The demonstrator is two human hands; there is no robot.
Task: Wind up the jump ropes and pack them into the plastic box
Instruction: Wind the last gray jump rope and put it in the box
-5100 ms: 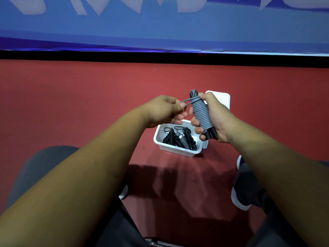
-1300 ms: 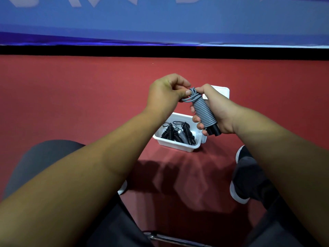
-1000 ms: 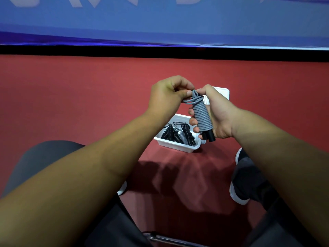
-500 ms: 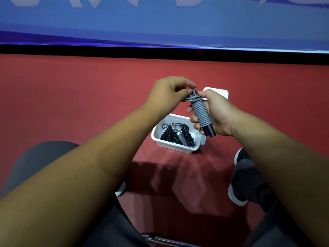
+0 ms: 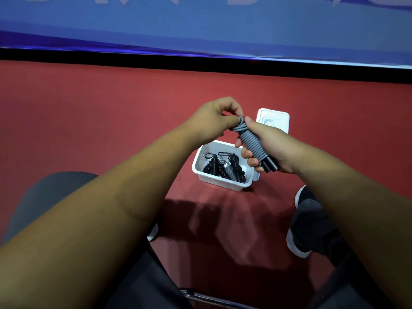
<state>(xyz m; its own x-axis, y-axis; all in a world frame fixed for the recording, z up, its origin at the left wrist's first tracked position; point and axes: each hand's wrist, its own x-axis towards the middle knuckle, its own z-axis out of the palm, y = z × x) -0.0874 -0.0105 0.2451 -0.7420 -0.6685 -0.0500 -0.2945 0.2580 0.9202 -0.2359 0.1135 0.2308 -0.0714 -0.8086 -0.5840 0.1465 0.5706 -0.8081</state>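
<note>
— While the right hand [image 5: 266,144] grips the wound grey rope [image 5: 253,143] mid-frame, what's the left hand [image 5: 211,121] doing?
— Pinching the rope's top end. Just below them, the white box [image 5: 218,180] holds more coiled ropes [image 5: 223,167] on the red floor [image 5: 89,119].

The one camera sits on my head, facing forward and down. My forearms [image 5: 111,219] run in from the bottom corners to my left hand [image 5: 211,121] and right hand [image 5: 267,146], close at mid-frame. Red floor [image 5: 89,112] fills the middle, and a blue wall [image 5: 200,25] tops the frame.
</note>
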